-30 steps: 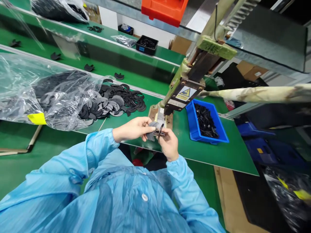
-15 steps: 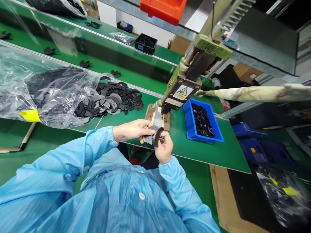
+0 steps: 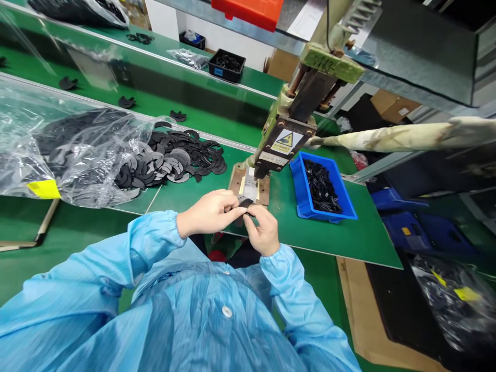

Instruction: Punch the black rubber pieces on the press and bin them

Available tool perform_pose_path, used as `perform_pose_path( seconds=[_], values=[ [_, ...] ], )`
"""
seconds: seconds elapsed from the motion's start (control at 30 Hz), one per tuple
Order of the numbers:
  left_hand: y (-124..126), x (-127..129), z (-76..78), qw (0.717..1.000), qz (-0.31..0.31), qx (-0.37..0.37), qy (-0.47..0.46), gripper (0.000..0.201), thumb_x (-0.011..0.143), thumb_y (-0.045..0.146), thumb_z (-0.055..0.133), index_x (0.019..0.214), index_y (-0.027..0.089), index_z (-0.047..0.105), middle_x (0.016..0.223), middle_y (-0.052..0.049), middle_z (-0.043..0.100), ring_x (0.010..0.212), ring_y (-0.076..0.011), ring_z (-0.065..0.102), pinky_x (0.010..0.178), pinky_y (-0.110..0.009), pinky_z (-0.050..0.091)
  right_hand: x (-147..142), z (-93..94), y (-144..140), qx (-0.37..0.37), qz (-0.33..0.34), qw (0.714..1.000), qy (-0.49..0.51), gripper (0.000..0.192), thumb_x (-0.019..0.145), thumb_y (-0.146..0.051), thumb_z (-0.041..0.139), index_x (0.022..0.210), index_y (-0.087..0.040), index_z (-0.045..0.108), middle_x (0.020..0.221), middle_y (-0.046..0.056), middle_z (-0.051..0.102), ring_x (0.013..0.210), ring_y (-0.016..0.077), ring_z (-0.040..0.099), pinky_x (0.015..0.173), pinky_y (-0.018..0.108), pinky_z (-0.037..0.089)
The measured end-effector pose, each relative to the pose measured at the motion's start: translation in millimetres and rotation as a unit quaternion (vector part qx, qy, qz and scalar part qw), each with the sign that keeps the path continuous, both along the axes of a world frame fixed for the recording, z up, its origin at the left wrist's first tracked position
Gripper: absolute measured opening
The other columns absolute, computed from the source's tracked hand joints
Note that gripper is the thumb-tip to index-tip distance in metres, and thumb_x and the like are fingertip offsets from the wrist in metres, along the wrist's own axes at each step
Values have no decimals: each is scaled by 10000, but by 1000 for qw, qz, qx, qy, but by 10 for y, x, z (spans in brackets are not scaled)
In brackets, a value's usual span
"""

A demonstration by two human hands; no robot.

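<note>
In front of the press's metal base, my left hand is closed with its thumb and fingers pinching dark curved pieces. My right hand meets it from the right, its thumb and fingertips closed on the same dark pieces. Fingers cover much of what is held, so how the pieces fit together is hidden. Just beyond the fingertips lies the silvery fixture of the green hand press. To the left, many loose grey and black crescent pieces spill from a clear plastic bag.
A blue bin full of black parts stands right of the press. The press's long wrapped lever reaches out to the right. Single dark parts lie on the green conveyor behind. A black tray and an orange bin are farther back.
My hands have come closer together. The dark crescent that stood upright in my right hand now lies flatter between both hands' fingertips. The view has shifted slightly.
</note>
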State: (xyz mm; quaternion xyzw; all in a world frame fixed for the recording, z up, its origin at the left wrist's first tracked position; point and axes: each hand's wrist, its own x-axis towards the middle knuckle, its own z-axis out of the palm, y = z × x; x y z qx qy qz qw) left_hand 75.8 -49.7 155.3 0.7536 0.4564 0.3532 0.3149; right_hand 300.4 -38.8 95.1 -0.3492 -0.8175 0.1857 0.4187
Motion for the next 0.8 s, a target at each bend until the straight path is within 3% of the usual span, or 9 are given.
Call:
perform_pose_path(
  seconds=[0.17, 0.33, 0.47, 0.53, 0.6, 0.63, 0.7, 0.8],
  values=[
    [-4, 49, -83, 997, 14, -71, -24, 445, 1014, 438, 627, 668, 187, 504, 721, 15, 505, 676, -125, 460, 633, -282, 345, 14, 15, -1, 53, 12, 998, -9, 98, 982, -236, 638, 1069, -224, 682, 960, 62, 752, 889, 184, 700, 808, 343, 568],
    [15, 66, -140, 974, -31, -190, -122, 497, 986, 572, 647, 700, 185, 521, 673, 33, 474, 633, -108, 423, 594, -257, 341, 69, 29, -58, 84, 19, 996, 12, 105, 947, -227, 671, 1048, -238, 697, 893, 49, 741, 822, 184, 689, 758, 349, 565],
    [0, 84, -141, 964, 18, -190, -187, 426, 856, 550, 830, 901, 195, 599, 754, 42, 539, 660, -100, 463, 589, -224, 378, 87, -5, -86, 67, 6, 997, 30, 126, 968, -250, 650, 1080, -246, 706, 943, 63, 765, 882, 198, 730, 800, 377, 607],
    [1, 74, -159, 952, -25, -231, -200, 442, 860, 572, 824, 998, 197, 636, 796, 29, 590, 660, -103, 502, 579, -219, 410, 104, -25, -74, 50, 2, 998, 31, 129, 969, -277, 658, 1081, -250, 714, 959, 66, 773, 909, 207, 745, 823, 392, 626],
    [57, 33, -216, 938, -59, -273, -206, 449, 901, 615, 766, 968, 185, 656, 775, 18, 607, 623, -99, 517, 548, -217, 420, 159, -56, -40, 25, -10, 999, 29, 177, 964, -304, 673, 1128, -255, 717, 1002, 69, 780, 948, 211, 754, 861, 400, 640],
    [120, -3, -259, 936, -47, -277, -211, 457, 907, 625, 756, 933, 180, 656, 754, 17, 604, 599, -94, 515, 530, -213, 415, 208, -81, -15, 11, -24, 999, 31, 216, 967, -313, 673, 1171, -255, 710, 1035, 73, 780, 977, 213, 756, 888, 404, 643],
    [336, -109, -365, 937, 35, -262, -228, 464, 886, 616, 786, 872, 176, 639, 715, 20, 598, 560, -82, 513, 499, -200, 403, 350, -166, 46, -15, -74, 996, 44, 282, 989, -323, 644, 1259, -248, 673, 1095, 86, 767, 1031, 212, 754, 947, 417, 641],
    [877, -313, -513, 915, 155, -277, -250, 424, 898, 541, 803, 825, 174, 605, 674, 5, 602, 548, -86, 551, 499, -190, 439, 621, -370, 144, -41, -168, 982, 71, 292, 1029, -331, 579, 1295, -221, 628, 1108, 101, 749, 1025, 203, 752, 949, 417, 640]
  ],
)
